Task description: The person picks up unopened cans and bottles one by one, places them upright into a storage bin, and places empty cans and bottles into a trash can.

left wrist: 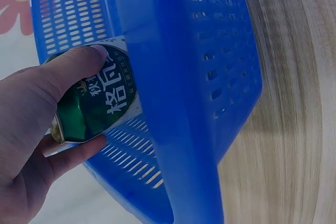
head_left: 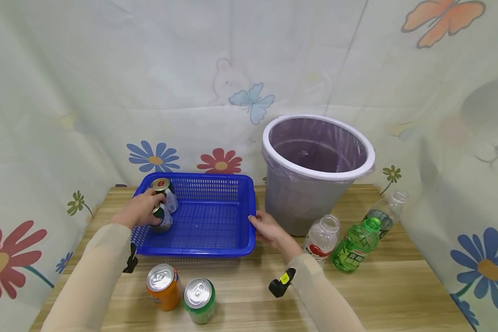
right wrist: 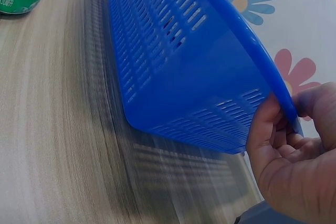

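Observation:
My left hand grips a dark green and white can inside the left end of the blue plastic basket. Thumb and fingers wrap the can's sides in the left wrist view. Another can of similar colours stands just behind it in the basket. At the basket's right end, my right hand pinches the rim between thumb and curled fingers, as the right wrist view shows. In front of the basket stand an orange can and a green can.
Behind my right hand rises a grey bin with a white rim and a plastic liner. Right of my forearm stand a clear bottle with a red label, a green bottle and another clear bottle, all uncapped. A patterned curtain backs the wooden table.

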{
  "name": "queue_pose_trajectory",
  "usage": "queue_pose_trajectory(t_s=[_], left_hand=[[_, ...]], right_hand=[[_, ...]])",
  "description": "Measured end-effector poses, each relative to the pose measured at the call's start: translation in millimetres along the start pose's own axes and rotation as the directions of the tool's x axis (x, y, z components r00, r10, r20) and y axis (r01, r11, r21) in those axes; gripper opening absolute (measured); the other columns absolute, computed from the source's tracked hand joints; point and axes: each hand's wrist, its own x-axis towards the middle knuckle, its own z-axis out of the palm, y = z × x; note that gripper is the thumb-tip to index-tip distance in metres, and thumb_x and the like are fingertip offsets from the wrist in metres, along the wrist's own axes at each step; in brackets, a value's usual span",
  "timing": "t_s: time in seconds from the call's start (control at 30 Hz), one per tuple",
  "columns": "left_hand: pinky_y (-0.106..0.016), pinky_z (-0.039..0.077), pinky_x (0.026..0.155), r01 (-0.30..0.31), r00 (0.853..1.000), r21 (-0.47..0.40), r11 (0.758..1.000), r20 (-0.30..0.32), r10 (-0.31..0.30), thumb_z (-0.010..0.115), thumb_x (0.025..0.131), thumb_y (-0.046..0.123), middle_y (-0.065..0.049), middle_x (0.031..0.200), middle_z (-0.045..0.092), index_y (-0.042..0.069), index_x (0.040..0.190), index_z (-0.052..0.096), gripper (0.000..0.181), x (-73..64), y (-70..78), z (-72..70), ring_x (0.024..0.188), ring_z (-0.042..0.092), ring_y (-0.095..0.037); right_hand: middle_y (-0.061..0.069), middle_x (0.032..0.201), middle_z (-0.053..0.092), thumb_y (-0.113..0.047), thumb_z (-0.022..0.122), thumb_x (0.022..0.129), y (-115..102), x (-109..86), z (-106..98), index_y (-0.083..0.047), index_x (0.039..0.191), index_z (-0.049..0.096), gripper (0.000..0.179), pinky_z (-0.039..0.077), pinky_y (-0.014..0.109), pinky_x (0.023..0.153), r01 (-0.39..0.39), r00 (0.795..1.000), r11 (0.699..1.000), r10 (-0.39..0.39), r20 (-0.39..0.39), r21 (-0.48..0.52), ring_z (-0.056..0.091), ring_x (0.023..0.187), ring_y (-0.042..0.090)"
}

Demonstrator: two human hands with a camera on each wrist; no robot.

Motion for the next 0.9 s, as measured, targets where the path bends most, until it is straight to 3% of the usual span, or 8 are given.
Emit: queue_pose_trajectory(t_s=[0.47,0.73,0.9], left_hand=[[-0.055,0.049,0.075,0.102,0.995,0.014,0.995,0.007,-0.102,0.078,0.071,0.021,-0.031,0.114,0.042,0.009,0.122,0.053,0.059,0.9,7.3,-3.0,0.087,0.056,-0.041],[-0.055,0.049,0.071,0.091,0.995,0.036,0.995,-0.048,-0.089,0.079,0.070,0.021,-0.031,0.110,0.040,0.010,0.120,0.050,0.058,1.7,8.1,-2.5,0.080,0.056,-0.043],[-0.055,0.049,0.071,0.103,0.994,0.045,0.994,-0.046,-0.101,0.079,0.069,0.021,-0.031,0.110,0.039,0.009,0.118,0.050,0.058,2.2,9.1,-2.2,0.082,0.055,-0.045]], right_hand=[[0.027,0.114,0.055,-0.013,0.041,0.097,-0.9,-1.0,0.5,0.004,0.121,0.043,0.029,0.055,0.031,0.066,0.002,1.000,1.000,-0.002,0.004,-0.003,0.063,0.090,0.029],[0.026,0.115,0.055,-0.014,0.041,0.098,-0.2,0.3,-0.7,0.005,0.124,0.041,0.032,0.055,0.032,0.068,0.000,1.000,1.000,0.000,0.001,-0.003,0.063,0.091,0.028],[0.026,0.116,0.055,-0.014,0.041,0.098,0.1,0.3,-0.4,0.005,0.124,0.041,0.033,0.056,0.033,0.069,-0.002,1.000,1.000,0.002,0.009,0.004,0.063,0.094,0.031]])
